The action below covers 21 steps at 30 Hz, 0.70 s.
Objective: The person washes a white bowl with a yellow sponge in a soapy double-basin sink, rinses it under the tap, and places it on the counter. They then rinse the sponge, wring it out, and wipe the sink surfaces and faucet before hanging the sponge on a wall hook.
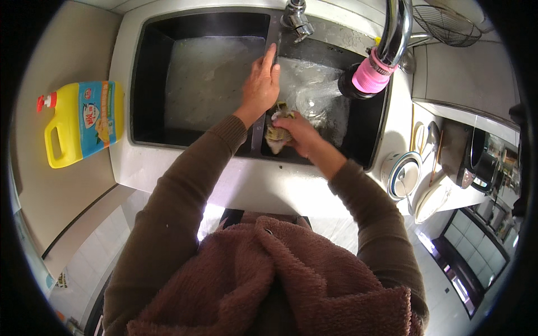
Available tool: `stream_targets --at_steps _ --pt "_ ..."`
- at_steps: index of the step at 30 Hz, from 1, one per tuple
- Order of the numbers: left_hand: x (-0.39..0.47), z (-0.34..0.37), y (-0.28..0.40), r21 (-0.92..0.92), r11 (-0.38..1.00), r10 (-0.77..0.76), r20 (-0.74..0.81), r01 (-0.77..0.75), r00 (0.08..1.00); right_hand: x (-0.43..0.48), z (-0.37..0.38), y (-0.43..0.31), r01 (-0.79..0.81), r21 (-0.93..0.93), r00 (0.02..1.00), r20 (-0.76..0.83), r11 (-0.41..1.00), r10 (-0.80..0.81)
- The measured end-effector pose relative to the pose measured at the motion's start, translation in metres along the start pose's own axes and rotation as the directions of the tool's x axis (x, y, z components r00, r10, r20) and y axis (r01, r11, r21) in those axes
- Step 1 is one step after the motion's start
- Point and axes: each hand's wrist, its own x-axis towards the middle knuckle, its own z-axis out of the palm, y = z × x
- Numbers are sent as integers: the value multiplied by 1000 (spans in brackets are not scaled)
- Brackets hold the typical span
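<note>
My right hand (297, 132) is closed on a wet, crumpled dishcloth (277, 136), yellowish and pale, at the near left corner of the right sink basin (357, 140). My left hand (262, 82) lies over the divider between the two basins, fingers pointing away from me, with no object seen in it. Water sprays from the black head of the chrome faucet (393, 38), which has a pink collar (372, 75), into the right basin. Cloudy water stands in the left basin (210, 84). What lies under my left palm is hidden.
A yellow detergent jug (101, 117) lies left of the sink. Stacked bowls (402, 174) with a spoon, a white dish (431, 199) and utensils are on the right counter. A second chrome tap (296, 19) rises behind the divider; a wire strainer (447, 27) is at the back right.
</note>
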Motion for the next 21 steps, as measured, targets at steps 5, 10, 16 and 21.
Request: stream_targets --at_steps 5,10,16,21 --pt "-29 -2 -21 -672 721 -126 112 168 986 -39 93 29 392 -530 713 -341 752 -613" --pt "-78 -42 -22 -594 33 -236 777 804 584 0 104 26 475 -542 560 -422 694 -713" --pt "-95 -23 5 -694 404 -431 430 596 793 55 68 -17 279 421 933 -332 863 -139" --pt "-95 -1 -2 -402 862 -287 116 309 951 72 30 -12 -119 259 992 65 959 105"
